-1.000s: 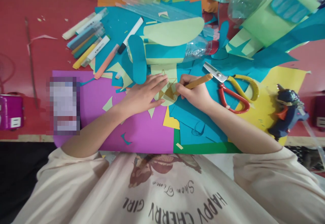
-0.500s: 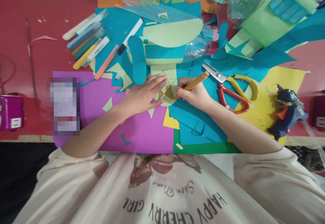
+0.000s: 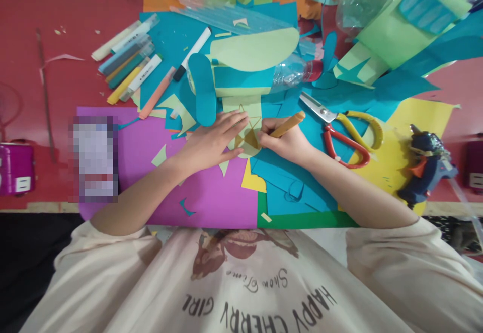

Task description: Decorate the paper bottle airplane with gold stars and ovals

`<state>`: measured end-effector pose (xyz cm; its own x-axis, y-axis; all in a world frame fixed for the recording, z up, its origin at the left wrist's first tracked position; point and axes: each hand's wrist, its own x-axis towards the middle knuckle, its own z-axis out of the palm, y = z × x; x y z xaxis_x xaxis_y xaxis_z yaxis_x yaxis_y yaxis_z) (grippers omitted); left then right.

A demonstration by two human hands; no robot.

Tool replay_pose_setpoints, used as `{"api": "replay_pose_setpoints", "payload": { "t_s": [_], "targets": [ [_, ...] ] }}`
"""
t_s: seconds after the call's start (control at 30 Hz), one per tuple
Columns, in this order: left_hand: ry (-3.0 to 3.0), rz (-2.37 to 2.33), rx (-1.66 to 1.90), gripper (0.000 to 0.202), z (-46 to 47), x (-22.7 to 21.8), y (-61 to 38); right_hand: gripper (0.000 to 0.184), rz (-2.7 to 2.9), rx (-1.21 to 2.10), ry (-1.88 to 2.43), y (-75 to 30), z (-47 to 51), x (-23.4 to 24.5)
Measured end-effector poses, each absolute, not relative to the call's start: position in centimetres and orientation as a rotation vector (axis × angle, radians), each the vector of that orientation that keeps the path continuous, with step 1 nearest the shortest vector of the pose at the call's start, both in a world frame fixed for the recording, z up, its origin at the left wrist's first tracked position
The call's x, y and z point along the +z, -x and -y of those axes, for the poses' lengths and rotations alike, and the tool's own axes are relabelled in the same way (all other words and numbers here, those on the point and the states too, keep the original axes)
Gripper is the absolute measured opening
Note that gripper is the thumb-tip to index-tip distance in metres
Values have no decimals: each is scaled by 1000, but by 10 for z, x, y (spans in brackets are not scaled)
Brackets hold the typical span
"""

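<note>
My right hand (image 3: 283, 137) grips an orange-brown marker (image 3: 289, 125), its tip hidden behind my fingers, at the right edge of a pale green paper piece (image 3: 243, 104). Brown triangle outlines and filled patches show on that paper. My left hand (image 3: 219, 137) lies flat across the paper's left side, fingers stretched out. Just above both hands rests a plastic bottle (image 3: 289, 74) with a red cap, wrapped in blue and pale green paper. A blue rounded paper strip (image 3: 206, 91) is at its left end.
Several markers (image 3: 132, 61) lie at the upper left. Scissors (image 3: 339, 121) with red and yellow handles sit right of my right hand. A glue gun (image 3: 426, 167) lies on yellow paper (image 3: 407, 121). Purple paper (image 3: 211, 197) is under my left forearm; a blurred-out phone-like object (image 3: 96, 159) lies beside it.
My right hand and the marker have shifted very slightly left and the marker's back end has dipped a little. The left hand stays flat on the paper.
</note>
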<state>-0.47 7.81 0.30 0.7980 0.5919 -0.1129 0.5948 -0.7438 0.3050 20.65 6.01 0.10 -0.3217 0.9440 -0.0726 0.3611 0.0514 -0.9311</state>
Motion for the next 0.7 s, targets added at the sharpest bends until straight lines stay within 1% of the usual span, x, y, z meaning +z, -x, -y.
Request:
{"api": "replay_pose_setpoints", "payload": {
  "t_s": [0.27, 0.7],
  "targets": [
    [-2666, -898, 19, 56, -79, 1, 5, 25, 1756, 1262, 1293, -206, -61, 2],
    [-2646, -911, -28, 57, -78, 5, 4, 22, 1726, 1226, 1292, -206, -61, 2]
  ]
}}
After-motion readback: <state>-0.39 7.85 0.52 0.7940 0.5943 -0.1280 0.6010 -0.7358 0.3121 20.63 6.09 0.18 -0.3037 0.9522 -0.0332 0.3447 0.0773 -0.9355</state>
